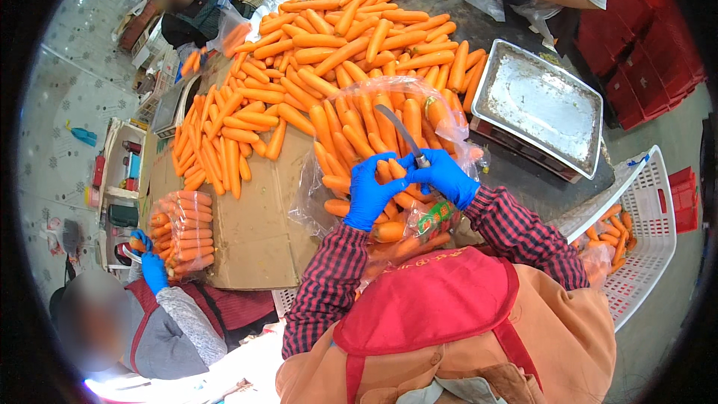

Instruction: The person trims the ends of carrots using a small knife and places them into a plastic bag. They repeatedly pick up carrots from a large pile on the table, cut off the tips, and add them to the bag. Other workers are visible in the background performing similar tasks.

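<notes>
A curved knife [404, 129] is in my right hand [443, 176], its grey blade pointing up and to the left over the carrots. My left hand [373, 190] is closed beside it, with a carrot [390, 170] at its fingers, and the fingertips of both hands nearly meet. Both hands wear blue gloves. Under them lies a large clear plastic bag [305, 194] filled with carrots, its green printed patch showing below my right hand. The ends of the carrots between my fingers are partly hidden.
Beyond the bag rises a big heap of carrots [314, 39] on cardboard [258, 243]. To the right are a metal-topped scale [540, 108] and a white basket [652, 213] holding carrots. A co-worker's gloved hand [154, 271] touches a packed carrot bag [191, 228] at left; others work across the table.
</notes>
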Demonstrator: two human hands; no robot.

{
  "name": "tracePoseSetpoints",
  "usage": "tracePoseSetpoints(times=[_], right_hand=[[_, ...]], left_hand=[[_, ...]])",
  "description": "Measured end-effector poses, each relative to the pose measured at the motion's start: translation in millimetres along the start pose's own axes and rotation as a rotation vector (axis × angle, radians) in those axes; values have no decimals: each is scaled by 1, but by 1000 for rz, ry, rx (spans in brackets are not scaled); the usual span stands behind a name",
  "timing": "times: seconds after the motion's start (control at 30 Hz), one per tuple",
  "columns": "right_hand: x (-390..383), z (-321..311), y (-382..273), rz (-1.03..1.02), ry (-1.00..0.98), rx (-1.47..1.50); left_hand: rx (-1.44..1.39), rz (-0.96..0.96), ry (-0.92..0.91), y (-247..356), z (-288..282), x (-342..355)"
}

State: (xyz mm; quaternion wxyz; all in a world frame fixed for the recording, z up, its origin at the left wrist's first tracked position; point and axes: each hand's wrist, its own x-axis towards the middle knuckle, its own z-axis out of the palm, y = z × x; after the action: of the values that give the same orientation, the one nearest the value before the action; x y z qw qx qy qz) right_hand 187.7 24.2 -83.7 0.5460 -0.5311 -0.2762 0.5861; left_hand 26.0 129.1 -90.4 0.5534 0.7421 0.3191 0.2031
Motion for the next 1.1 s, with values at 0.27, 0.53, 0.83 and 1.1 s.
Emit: tracePoseSetpoints(times=[0.27,0.53,0.83,1.1], right_hand=[[-16,17,-16,-76,-73,111],[-28,2,-11,-96,-118,-129],[-67,-26,10,-114,-210,-474],[-96,-42,27,-43,-160,-429]], left_hand=[[-160,301,169,18,-5,-28],[-301,351,664,53,-106,-113],[297,-338,610,26,-193,-293],[-118,-326,292,-9,-70,-95]])
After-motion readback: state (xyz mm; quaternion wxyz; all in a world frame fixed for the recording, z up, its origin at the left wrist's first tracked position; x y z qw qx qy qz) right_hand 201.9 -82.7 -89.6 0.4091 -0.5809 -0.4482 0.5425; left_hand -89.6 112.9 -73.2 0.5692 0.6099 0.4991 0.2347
